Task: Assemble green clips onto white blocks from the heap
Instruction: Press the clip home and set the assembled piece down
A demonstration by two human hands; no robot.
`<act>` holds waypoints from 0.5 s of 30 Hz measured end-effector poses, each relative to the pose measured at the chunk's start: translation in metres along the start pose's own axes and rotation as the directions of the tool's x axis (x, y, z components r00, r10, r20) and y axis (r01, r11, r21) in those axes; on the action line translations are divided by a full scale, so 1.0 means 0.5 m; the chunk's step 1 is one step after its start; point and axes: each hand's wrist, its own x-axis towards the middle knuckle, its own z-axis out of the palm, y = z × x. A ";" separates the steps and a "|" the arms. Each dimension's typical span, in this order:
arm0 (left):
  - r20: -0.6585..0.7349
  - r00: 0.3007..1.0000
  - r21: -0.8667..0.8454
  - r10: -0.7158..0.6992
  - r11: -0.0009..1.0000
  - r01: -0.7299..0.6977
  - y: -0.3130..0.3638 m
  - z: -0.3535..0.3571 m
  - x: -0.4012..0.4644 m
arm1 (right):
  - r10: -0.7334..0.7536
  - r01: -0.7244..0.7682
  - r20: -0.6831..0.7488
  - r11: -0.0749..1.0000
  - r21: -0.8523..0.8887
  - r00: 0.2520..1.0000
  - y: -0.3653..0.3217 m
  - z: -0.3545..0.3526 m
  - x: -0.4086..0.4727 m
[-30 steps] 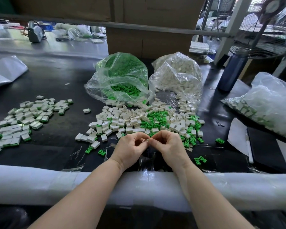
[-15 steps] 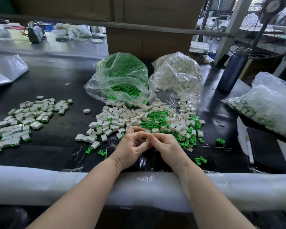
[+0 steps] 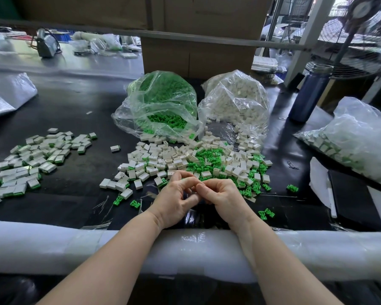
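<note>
Black table [image 3: 79, 119] bears two bags; both hands' curled grips meet, contents hidden.

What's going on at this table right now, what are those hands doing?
A person is fitting green clips onto white blocks. The left hand and right hand meet, fingers curled together, just in front of the mixed heap; whatever they pinch is hidden. Finished pieces lie in a pile to the left. Behind the heap sit an open bag of green clips and a bag of white blocks.
</note>
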 end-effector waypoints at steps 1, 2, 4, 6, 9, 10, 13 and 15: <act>0.001 1.000 0.011 0.000 1.000 0.000 -0.002 0.000 0.001 | 0.000 0.000 -0.002 1.000 -0.003 1.000 0.000 0.000 0.000; 0.002 1.000 0.019 0.000 1.000 0.000 -0.004 0.001 0.001 | 0.003 -0.003 -0.002 1.000 -0.002 1.000 -0.001 0.000 -0.001; 0.006 1.000 0.026 -0.002 1.000 0.002 -0.007 0.001 0.002 | 0.006 -0.006 -0.003 1.000 0.002 1.000 -0.001 0.000 -0.001; 0.009 1.000 0.031 0.000 1.000 0.000 -0.010 0.001 0.003 | 0.006 -0.006 -0.006 1.000 0.000 1.000 -0.003 0.000 -0.002; 0.014 1.000 0.040 0.009 0.999 -0.010 -0.014 0.001 0.004 | 0.001 -0.001 -0.009 1.000 -0.008 1.000 -0.004 0.000 -0.003; 0.014 1.000 0.041 0.012 0.999 -0.012 -0.015 0.001 0.004 | 0.001 -0.001 -0.011 1.000 -0.011 1.000 -0.004 0.000 -0.003; 0.015 1.000 0.045 0.019 0.999 -0.019 -0.015 0.001 0.004 | -0.001 0.000 -0.019 1.000 -0.007 1.000 -0.001 0.001 -0.001; 0.014 1.000 0.055 0.024 0.998 -0.024 -0.014 0.000 0.003 | -0.005 0.005 -0.025 1.000 0.002 1.000 0.001 0.002 0.001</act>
